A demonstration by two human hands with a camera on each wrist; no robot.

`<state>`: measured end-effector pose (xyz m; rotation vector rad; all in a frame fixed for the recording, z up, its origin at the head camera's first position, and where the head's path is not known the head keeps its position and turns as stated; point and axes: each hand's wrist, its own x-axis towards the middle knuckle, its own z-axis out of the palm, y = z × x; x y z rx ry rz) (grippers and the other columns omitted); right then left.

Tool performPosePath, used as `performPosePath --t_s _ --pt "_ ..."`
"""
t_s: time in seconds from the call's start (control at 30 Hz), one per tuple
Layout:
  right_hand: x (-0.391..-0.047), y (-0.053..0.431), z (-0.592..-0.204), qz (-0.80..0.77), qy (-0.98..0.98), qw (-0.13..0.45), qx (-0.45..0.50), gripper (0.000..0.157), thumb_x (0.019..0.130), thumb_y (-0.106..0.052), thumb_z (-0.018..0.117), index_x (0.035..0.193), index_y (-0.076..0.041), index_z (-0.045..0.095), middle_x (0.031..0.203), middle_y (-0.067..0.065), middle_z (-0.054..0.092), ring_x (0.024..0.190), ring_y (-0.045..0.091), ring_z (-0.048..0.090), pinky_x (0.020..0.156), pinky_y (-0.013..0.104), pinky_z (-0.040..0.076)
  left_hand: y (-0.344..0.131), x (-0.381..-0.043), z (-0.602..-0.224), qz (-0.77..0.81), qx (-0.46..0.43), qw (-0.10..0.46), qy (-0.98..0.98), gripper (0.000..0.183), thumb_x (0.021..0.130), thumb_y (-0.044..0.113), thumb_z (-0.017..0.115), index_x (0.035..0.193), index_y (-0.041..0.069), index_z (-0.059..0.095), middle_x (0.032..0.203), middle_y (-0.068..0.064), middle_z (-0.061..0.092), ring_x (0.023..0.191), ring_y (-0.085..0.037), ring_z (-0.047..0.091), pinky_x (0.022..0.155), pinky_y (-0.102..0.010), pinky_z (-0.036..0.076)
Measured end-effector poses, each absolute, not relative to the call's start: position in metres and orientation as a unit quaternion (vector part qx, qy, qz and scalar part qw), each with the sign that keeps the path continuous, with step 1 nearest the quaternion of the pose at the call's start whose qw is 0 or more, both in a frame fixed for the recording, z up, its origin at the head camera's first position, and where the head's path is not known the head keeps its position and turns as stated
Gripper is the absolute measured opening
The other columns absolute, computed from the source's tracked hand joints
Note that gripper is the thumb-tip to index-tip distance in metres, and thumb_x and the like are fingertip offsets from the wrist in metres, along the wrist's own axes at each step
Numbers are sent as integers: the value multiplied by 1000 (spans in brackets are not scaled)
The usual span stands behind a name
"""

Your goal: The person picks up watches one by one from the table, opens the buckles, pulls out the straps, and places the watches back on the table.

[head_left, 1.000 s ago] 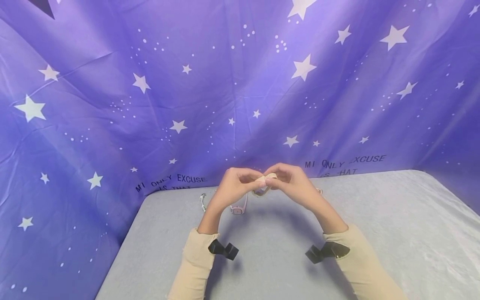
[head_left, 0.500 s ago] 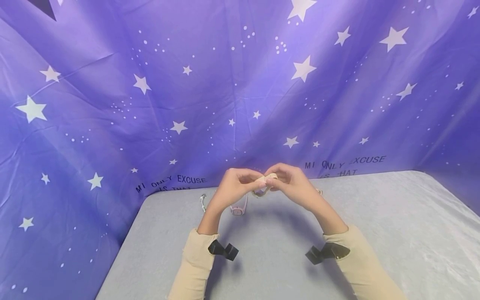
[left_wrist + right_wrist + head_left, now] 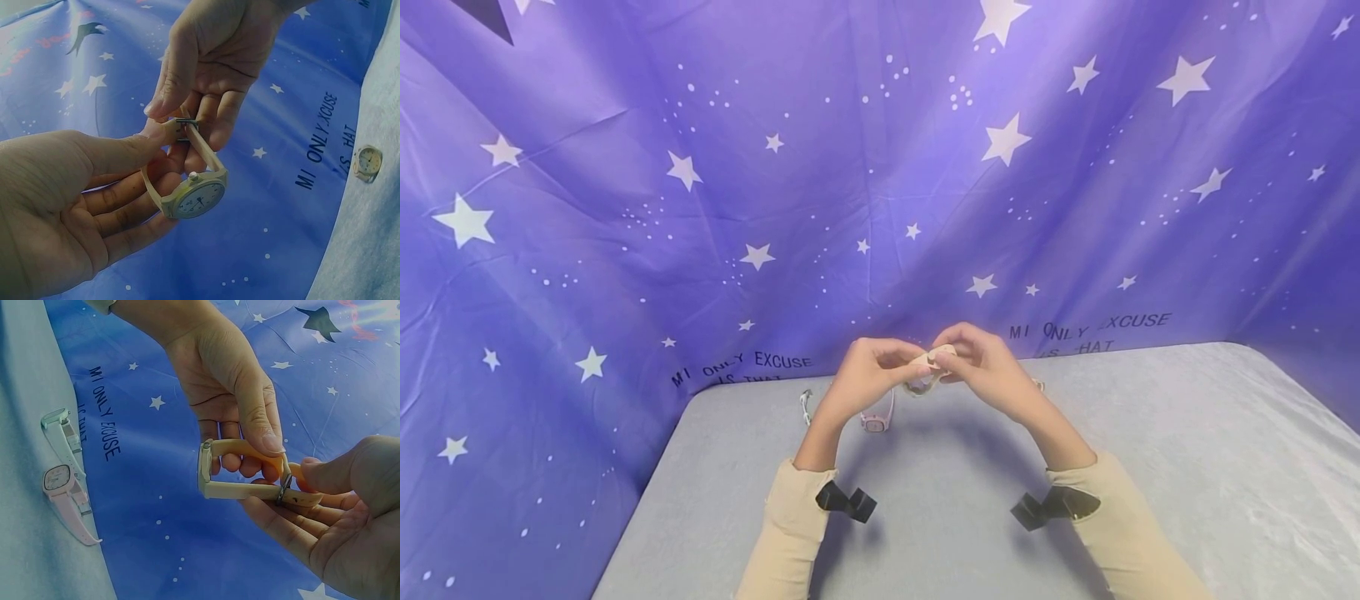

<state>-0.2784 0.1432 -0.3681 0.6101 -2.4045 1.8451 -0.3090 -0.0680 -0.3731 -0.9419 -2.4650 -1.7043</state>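
Both hands hold a cream wristwatch (image 3: 200,200) up over the far part of the table. Its round white dial faces out in the left wrist view, and the strap is bent into a loop. My left hand (image 3: 868,371) pinches the strap beside the metal buckle (image 3: 187,121) between thumb and fingers. On the other side, my right hand (image 3: 992,375) pinches the strap near the same buckle, thumb tip close to it. In the right wrist view, the strap (image 3: 228,490) runs to the buckle, where its two ends meet. The fingers partly cover that spot.
A pink watch (image 3: 875,422) and a pale green watch (image 3: 61,434) lie on the grey cloth-covered table (image 3: 925,517) to the left. Another watch (image 3: 367,164) with a round dial lies to the right. A purple star-print curtain (image 3: 850,167) hangs behind.
My right hand has risen slightly, and the strap part at its fingertips has shifted and turned a little. My left hand stays nearly still.
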Motion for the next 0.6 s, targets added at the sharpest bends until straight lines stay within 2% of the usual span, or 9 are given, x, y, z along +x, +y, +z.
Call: performPosePath --t_s 0.23,0.43,0.6 --pt "-279 144 -369 605 -770 22 202 19 101 -3 59 117 7 56 112 28 71 100 35 73 85 36 63 -68 -309 -373 -549 -295 -5 -782 22 86 20 82 105 7 79 95 -9 80 81 -35 76 71 -33 63" --pt "-278 144 -368 607 -769 21 201 19 102 -5 59 117 6 55 112 28 72 98 31 74 85 36 63 -68 -308 -372 -544 -296 0 -785 21 87 20 82 104 8 80 94 -8 80 78 -27 77 71 -33 63" --pt "-277 144 -367 608 -769 20 197 18 102 -5 58 117 5 55 111 27 72 95 24 75 85 37 63 -68 -308 -372 -547 -301 -2 -781 20 87 20 82 104 9 80 93 -7 80 80 -38 75 72 -39 63"
